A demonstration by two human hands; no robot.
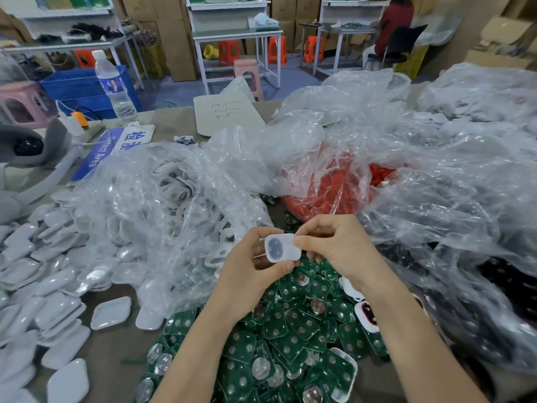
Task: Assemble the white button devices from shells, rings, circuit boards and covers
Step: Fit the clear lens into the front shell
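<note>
Green circuit boards (293, 341) heaped below; my left hand (250, 266) and right hand (337, 245) pinch one rounded white shell (282, 247) between them.

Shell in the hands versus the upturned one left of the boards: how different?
The held shell, pinched by left hand and right hand, shows a dark round patch; the loose shell lies hollow side up on the table, plain white. Both are white rounded rectangles.

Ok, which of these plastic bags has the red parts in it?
The middle bag, straight behind the held white device: red pieces show through its clear plastic. The left bag holds white shells; the right bag holds dark parts.
</note>
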